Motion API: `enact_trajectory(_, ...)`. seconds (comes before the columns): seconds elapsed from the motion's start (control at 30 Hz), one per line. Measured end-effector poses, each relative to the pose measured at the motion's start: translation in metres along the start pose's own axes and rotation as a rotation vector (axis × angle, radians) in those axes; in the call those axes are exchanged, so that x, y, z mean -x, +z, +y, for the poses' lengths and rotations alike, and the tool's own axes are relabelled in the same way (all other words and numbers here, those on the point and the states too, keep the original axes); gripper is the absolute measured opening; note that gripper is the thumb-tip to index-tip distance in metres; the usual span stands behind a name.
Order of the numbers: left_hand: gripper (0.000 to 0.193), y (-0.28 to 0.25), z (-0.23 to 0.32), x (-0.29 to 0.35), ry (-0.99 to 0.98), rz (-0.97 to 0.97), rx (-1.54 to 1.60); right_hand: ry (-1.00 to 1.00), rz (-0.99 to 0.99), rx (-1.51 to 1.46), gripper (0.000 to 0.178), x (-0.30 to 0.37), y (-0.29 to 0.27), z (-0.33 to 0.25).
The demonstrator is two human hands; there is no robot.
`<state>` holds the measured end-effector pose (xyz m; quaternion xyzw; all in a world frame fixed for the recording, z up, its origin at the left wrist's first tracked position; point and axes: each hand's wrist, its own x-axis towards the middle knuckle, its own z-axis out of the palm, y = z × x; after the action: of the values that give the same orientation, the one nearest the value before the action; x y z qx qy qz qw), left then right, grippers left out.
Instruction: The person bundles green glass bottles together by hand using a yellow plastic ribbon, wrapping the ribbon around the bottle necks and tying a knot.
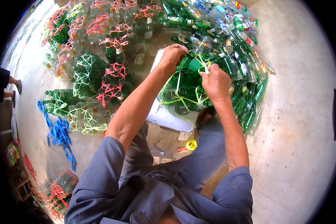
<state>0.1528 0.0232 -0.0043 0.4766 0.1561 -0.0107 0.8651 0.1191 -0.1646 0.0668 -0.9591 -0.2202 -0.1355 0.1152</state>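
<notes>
Green bottles (183, 91) stood clustered on the white board (164, 115) (near my knees); my left hand (172, 56) and right hand (215, 83) pinched the yellow-green strap (168, 84) taut, binding them together.

white-red labels (244, 68) on loose green bottles (246, 93)

Floor: bare grey concrete floor (298, 123), mottled and stained, filling the right side.
Light: bright daylight, strongest along the upper left edge of the floor.
Left edge: a person's feet in sandals (15, 89) stand on the floor.
Lower left corner: darker, shaded, with a small wooden stool (23, 186).
</notes>
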Motion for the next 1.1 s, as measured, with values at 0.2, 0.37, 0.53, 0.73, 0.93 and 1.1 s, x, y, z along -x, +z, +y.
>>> enact_trajectory(0.2, 0.005, 0.004, -0.001, -0.001, 0.007, 0.013, -0.012, -0.07, 0.108, -0.003, 0.021, 0.012, 0.004, -0.006)
enact_trajectory(0.37, 0.006, 0.006, 0.0, 0.0, 0.019, 0.053, -0.015, -0.053, 0.172, -0.078, 0.015, 0.016, 0.005, -0.01)
enact_trajectory(0.53, 0.008, 0.008, -0.002, 0.0, 0.016, 0.044, 0.012, -0.095, 0.242, -0.149, 0.013, 0.022, 0.007, -0.023)
enact_trajectory(0.73, 0.012, 0.003, -0.004, -0.006, -0.032, 0.044, 0.117, -0.233, 0.01, -0.022, 0.015, 0.035, 0.003, -0.024)
enact_trajectory(0.93, 0.01, -0.006, -0.017, -0.023, -0.064, 0.113, 0.287, -0.406, -0.098, 0.159, 0.017, 0.033, 0.001, -0.031)
enact_trajectory(1.1, 0.012, -0.007, -0.023, -0.028, -0.136, 0.131, 0.387, -0.472, -0.172, 0.262, 0.021, 0.028, 0.005, -0.024)
